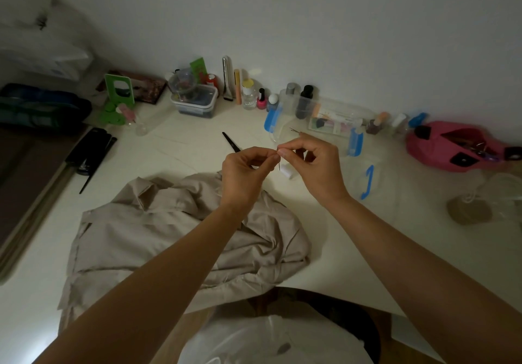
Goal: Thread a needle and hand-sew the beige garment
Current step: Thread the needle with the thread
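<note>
White table (pixel 175 149) fills the view, its near edge cut off by the person's lap and its left edge dropping to a dark floor. There is open surface near right and between the clutter and the cloth. The beige garment (pixel 158 239) lies crumpled near left, its near hem spilling over the edge, part of it hidden under the left forearm.

Far right, a pink pouch (pixel 452 146) gapes open. A clear box (pixel 336 118) with blue latches sits by the wall, just beyond the hands, among bottles.

Both hands are raised above the table, fingertips touching. The left hand (pixel 245 171) pinches thumb to forefinger, but on what I cannot tell, as any thread is too fine to see. The right hand (pixel 313 163) pinches the needle (pixel 279 164), which hangs down as 1 thin dark line.

Black scissors (pixel 231 142) are half hidden behind the left hand. A white spool (pixel 288 170) peeks out below the right hand.
</note>
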A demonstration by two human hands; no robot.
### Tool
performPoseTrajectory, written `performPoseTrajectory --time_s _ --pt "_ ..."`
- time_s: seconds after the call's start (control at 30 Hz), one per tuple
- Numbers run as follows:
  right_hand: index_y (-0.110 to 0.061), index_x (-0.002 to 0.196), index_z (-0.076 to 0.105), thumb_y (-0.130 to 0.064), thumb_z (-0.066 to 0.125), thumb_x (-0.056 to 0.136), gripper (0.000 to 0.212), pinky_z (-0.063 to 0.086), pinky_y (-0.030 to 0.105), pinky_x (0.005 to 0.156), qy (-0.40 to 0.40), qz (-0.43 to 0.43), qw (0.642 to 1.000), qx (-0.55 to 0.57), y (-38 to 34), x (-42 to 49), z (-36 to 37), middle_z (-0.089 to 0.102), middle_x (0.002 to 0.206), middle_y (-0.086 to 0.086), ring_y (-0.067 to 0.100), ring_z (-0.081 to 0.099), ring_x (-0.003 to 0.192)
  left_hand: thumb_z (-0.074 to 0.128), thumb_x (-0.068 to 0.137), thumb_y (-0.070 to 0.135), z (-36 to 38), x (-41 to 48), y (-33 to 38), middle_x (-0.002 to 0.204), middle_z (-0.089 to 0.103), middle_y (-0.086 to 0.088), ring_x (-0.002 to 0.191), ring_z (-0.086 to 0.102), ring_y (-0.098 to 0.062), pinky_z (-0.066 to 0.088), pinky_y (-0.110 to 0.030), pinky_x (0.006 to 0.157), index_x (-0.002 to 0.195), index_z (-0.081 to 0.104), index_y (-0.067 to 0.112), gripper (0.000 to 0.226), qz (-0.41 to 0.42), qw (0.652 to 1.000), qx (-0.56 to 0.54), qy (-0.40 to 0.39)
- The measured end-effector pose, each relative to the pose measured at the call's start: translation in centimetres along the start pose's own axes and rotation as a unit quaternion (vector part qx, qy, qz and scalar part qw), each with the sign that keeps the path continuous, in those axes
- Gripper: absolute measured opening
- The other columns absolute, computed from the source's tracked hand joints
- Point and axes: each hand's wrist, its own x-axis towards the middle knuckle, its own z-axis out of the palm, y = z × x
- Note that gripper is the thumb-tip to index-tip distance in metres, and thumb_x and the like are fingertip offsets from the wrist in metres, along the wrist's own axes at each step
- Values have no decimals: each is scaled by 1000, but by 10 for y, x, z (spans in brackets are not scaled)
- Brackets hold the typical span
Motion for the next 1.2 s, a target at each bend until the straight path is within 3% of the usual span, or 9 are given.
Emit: performPoseTrajectory --time_s 0.3,0.63,0.93,1.07,1.13,1.2 --pt "-13 90 77 -15 73 86 6 39 14 62 -5 2 1000 -1 -1 0 0 68 80 -17 6 57 70 72 85 14 -1 0 -1 74 73 4 67 62 -5 49 -20 66 86 76 14 4 5 1000 3 2" --pt "-12 91 76 -13 73 86 6 38 12 64 -8 4 1000 -3 -2 1 1 67 80 -17 4 57 71 73 84 16 -2 0 -1 76 73 6 69 62 -7 54 -29 71 86 76 18 4 14 1000 20 0" --pt "-10 91 75 -13 70 88 6 41 13 68 -21 22 999 10 -5 1 0 69 92 -3 5 58 81 73 84 18 -3 -2 0 80 73 7 73 66 -10 57 -35 73 89 75 21 6 23 999 40 0" --pt "-17 90 73 -17 71 88 3 45 25 66 -27 46 998 26 -2 2 -4 68 92 -4 12 59 81 73 84 20 -9 0 1 79 71 3 77 67 -16 58 -44 75 99 72 23 16 23 998 52 15" --pt "-20 89 74 -19 71 88 3 47 34 68 -37 52 998 30 -1 2 -5 69 91 -2 18 60 82 73 84 20 -9 0 4 80 71 5 76 66 -14 57 -46 74 99 72 24 15 40 997 67 9" --pt "-19 88 75 -20 70 88 5 47 35 69 -51 58 996 36 -1 1 -5 68 88 -4 18 59 81 71 85 20 -9 0 7 82 71 11 77 65 -12 57 -46 73 94 73 26 10 57 995 80 -3"
